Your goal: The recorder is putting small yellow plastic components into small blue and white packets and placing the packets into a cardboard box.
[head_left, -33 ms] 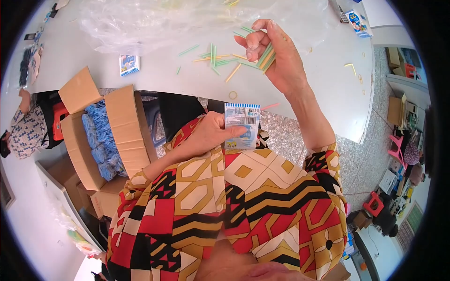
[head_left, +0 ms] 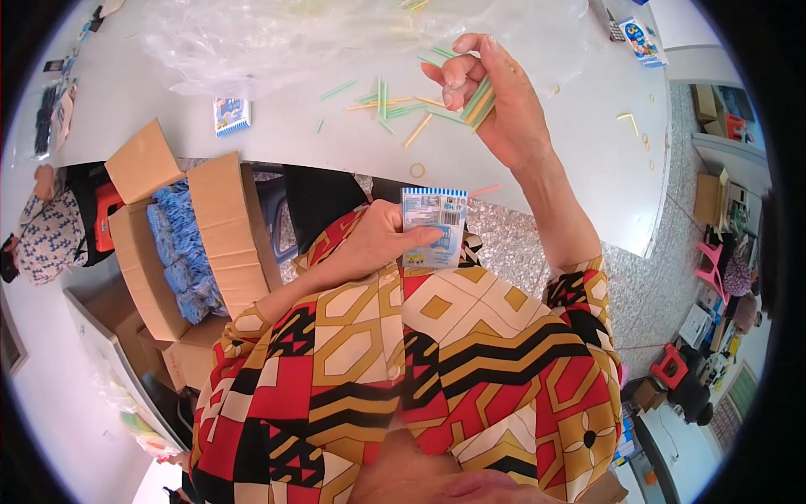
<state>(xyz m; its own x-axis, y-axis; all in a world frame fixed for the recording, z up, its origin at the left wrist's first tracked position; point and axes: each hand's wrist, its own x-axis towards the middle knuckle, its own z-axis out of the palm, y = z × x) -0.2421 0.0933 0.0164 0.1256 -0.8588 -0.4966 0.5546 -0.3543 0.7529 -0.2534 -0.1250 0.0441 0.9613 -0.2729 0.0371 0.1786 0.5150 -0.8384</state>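
Right hand (head_left: 495,105), upper centre of frame: fingers pinched shut on a small bundle of thin sticks (head_left: 478,102), green and orange, lifted just above the table (head_left: 588,168).

Left hand (head_left: 382,239), centre of frame, near the chest: fingers closed on a small flat packet (head_left: 434,227), thumb on its face, held upright just off the table's near edge.

Progress, my read: early to mid. Bundle is gathered but not yet at the packet; the two are apart. Loose sticks (head_left: 390,107) lie scattered upper centre, a few more at upper right, so plenty left. One similar packet (head_left: 232,116) lies on the table upper left. Open cardboard box (head_left: 189,244) at left holds blue items.

Clearance: clear plastic sheet (head_left: 277,38) bunched across the top, touching the stick scatter. Table's near edge runs right under the packet, so drops go to the floor (head_left: 520,244). Bare table right of the hand, open room there.
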